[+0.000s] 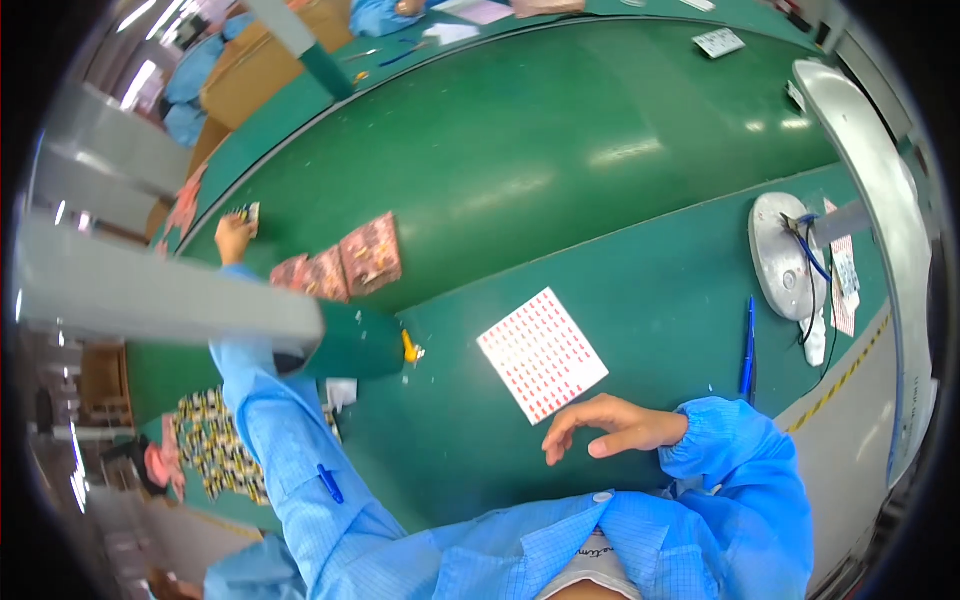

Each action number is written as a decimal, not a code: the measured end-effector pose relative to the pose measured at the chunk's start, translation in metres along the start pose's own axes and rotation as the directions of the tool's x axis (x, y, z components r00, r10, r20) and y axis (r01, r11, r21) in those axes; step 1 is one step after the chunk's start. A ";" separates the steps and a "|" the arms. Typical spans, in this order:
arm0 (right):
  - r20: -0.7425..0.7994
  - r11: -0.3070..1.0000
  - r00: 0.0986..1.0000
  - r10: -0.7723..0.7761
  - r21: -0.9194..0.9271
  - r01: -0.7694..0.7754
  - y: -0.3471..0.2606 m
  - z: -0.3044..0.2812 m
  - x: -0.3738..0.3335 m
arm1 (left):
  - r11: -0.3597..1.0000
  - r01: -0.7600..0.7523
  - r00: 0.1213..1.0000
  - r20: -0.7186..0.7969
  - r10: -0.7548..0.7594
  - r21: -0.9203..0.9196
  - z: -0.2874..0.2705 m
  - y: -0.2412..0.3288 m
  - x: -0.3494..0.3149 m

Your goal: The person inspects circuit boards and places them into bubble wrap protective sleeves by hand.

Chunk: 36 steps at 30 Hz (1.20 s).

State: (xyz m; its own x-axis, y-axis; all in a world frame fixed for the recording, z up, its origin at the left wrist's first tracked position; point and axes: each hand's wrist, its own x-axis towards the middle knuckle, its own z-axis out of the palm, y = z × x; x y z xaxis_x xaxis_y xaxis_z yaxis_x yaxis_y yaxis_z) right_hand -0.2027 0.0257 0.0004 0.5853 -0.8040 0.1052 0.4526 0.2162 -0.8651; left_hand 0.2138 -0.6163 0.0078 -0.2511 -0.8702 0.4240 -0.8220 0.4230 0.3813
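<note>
My left hand [233, 240] is stretched far out to the left over the green belt, its fingers closed on a small dark-and-pale part [252, 218] whose kind is hard to make out. Pink packs [370, 254] with yellowish bits lie to the right of that hand. Above the bench hovers my right hand [622, 426], empty, its fingers loosely bent and apart. Just beyond its fingertips a white sheet [541, 354] with rows of small red stickers lies flat on the green bench top [660, 310].
A grey post [170, 300] crosses the left side, partly over my left arm. Many small yellow-and-black parts [212, 440] sit at lower left. On the right are a lamp base [785, 255], pliers [805, 235] and a blue pen [748, 350]. A yellow item [409, 346] stands mid-bench.
</note>
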 end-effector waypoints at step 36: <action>-0.279 0.054 0.816 -0.506 -0.955 -0.293 0.067 0.088 -0.051 | 0.952 -0.112 0.993 0.011 0.120 -0.285 -0.075 0.491 -0.570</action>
State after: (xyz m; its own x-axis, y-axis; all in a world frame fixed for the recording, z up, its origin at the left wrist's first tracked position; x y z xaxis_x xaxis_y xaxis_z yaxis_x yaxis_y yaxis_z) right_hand -0.1435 0.1297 -0.0197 0.0613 -0.9202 0.3866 -0.7889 -0.2819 -0.5460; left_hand -0.0079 0.1066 0.0148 -0.3537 -0.8156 0.4580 -0.6089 0.5724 0.5491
